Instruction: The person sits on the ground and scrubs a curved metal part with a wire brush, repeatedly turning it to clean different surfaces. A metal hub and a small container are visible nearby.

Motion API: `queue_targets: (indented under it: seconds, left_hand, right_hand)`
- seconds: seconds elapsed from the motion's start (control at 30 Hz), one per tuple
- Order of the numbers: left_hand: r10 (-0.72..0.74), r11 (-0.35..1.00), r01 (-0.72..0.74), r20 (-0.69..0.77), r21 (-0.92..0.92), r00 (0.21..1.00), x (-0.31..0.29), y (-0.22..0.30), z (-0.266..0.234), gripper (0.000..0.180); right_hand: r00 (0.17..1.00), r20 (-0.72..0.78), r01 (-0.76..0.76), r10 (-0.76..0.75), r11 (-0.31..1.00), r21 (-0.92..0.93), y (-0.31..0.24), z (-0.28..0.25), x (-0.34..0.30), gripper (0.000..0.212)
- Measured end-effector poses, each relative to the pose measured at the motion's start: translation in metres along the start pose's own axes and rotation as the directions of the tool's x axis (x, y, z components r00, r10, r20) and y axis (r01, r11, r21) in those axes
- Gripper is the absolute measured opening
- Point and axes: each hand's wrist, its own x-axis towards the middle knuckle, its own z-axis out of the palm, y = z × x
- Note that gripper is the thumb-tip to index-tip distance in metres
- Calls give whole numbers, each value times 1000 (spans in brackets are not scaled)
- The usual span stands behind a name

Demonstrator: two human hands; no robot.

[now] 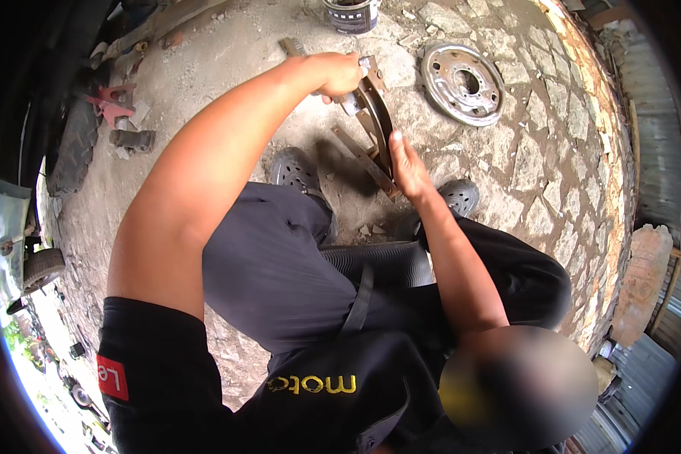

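Observation:
A curved, rust-brown brake shoe [377, 102] stands on edge between my feet. My right hand [410, 168] is closed on its near side, with the thumb along the rim. At its far end, my left hand [340, 76] is closed around something mostly hidden. A greyish metal piece [349, 104] shows just below those fingers. Another rusty metal bar [359, 155] slants beside the brake shoe and meets it near my right hand. A brownish piece [291, 47] sticks out beyond my left wrist; whether it joins what I grip is unclear.
Ahead to the right, a round steel wheel disc [463, 82] lies on the stone-paved ground. A dark bucket [351, 15] stands at the far edge. To the left are a red metal stand [113, 104] and a dark cylindrical part [132, 140]. My grey clogs [296, 169] flank the work.

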Motion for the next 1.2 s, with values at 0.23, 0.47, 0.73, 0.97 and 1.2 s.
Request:
queue_targets:
  seconds: [0.23,0.47,0.73,0.97,1.2]
  left_hand:
    - [-26,996,27,12,-84,1000,-12,13,0,55]
    - [-59,992,58,0,-108,998,-13,11,-2,67]
    - [-43,998,44,24,-54,999,-8,13,-5,69]
    - [-32,997,30,-24,-69,999,-11,11,0,67]
    - [-18,993,17,-12,-116,1000,-16,13,-3,67]
  right_hand:
    - [998,13,52,-56,980,193,-36,-5,-7,90]
    - [999,-29,18,-15,995,97,-7,11,2,86]
    - [994,-97,50,-54,998,-39,20,17,7,77]
    - [962,-167,209,-214,977,-45,-12,10,-1,79]
    - [983,-69,180,-171,973,148,-55,-7,-15,80]
